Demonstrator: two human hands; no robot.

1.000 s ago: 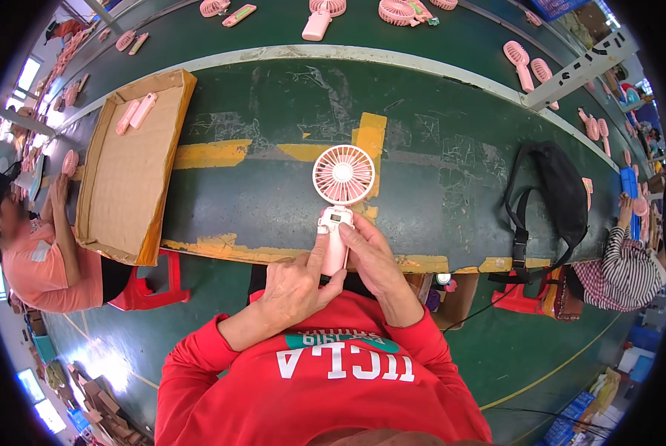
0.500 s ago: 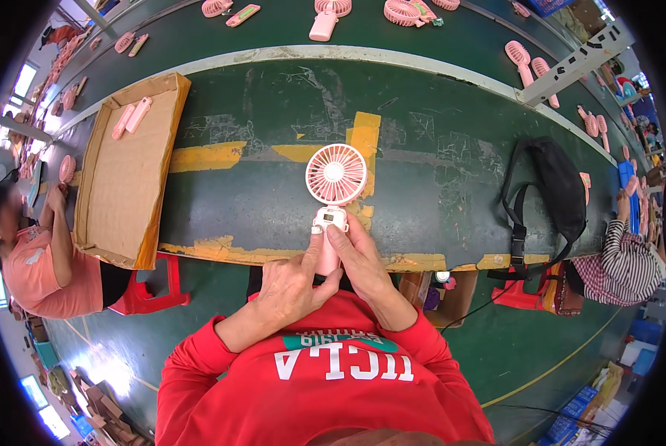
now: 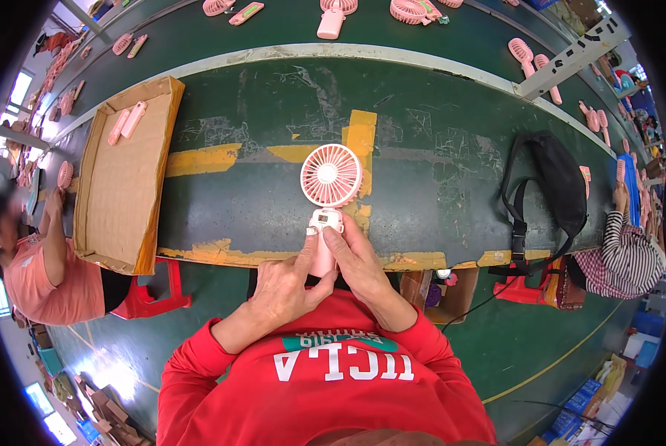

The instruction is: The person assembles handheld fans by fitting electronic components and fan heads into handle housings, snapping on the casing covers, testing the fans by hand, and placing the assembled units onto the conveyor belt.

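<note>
A pink handheld fan [image 3: 331, 175] with a round white-spoked grille is held upright in front of me, over the near edge of the workbench. My left hand [image 3: 287, 285] grips the handle from the left, its thumb on the handle's upper part. On the other side my right hand [image 3: 362, 262] closes round the handle, thumb on the front just below a small dark display. The lower end of the handle shows between my palms. Both hands are on this one fan.
An open cardboard tray [image 3: 117, 193] with pink handle pieces [image 3: 128, 123] stands at left. To the right lies a black bag [image 3: 552, 186] with a strap. Beyond a pale rail, more pink fans [image 3: 331, 22] sit on the green line. Co-workers sit at both sides; red stools [image 3: 154, 290] stand below.
The fan and both hands have shifted very slightly left in view, with the grip unchanged. At right, the co-worker's arm and the pink item near it have moved a little.
</note>
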